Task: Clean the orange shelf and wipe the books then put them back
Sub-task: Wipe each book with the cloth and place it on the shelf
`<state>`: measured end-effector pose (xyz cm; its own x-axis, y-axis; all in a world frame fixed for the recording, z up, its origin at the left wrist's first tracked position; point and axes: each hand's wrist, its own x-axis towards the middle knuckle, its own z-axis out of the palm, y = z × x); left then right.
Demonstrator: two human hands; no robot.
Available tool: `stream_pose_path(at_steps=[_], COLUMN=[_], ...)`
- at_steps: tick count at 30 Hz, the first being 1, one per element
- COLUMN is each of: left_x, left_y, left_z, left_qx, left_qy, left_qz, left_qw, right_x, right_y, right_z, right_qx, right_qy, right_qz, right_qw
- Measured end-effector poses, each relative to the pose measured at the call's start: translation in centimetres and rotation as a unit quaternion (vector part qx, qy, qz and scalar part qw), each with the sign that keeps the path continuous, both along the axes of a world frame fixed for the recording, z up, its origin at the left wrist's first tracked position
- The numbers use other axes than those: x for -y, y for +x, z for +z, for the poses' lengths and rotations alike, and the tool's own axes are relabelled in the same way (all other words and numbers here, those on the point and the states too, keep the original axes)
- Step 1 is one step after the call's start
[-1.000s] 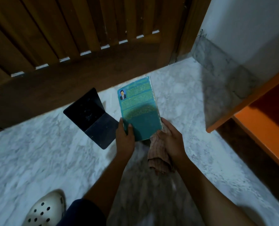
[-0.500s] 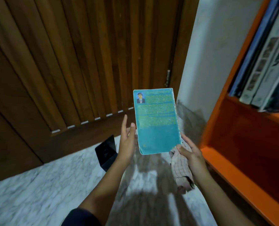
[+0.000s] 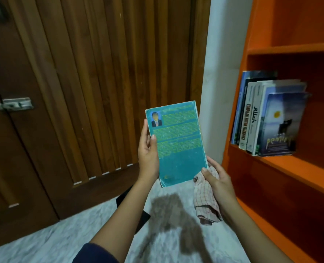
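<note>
Beside the orange shelf, my left hand grips the teal paperback, right hand pinches its corner plus checked cloth — probably light, floppy.

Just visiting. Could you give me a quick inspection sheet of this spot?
Surface: marble floor, pale and veined.
Job's things: teal book held upright; checked cloth; orange shelf with a row of books standing on one board.
Clutter: dark flat object on the floor.
Hands: left hand grips the book's left edge; right hand holds the cloth at its lower right corner.
Cables: nothing seen.
Surroundings: wooden door with latch, white wall.
</note>
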<state>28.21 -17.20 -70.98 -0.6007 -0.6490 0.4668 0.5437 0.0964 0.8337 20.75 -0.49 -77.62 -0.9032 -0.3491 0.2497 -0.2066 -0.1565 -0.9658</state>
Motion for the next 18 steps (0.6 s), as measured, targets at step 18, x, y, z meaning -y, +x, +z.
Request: stream_pose_path(at_steps=[18], left_x=[-4.0], left_y=[0.8], left_z=[1.2], left_qx=[0.028], left_qy=[0.086], left_qz=[-0.142], left_qw=[0.986], right_x=[6.9], right_y=[-0.5], right_z=[13.4], right_qx=[-0.436], right_qy=[0.168], right_qz=[-0.222], right_qw=[0.856])
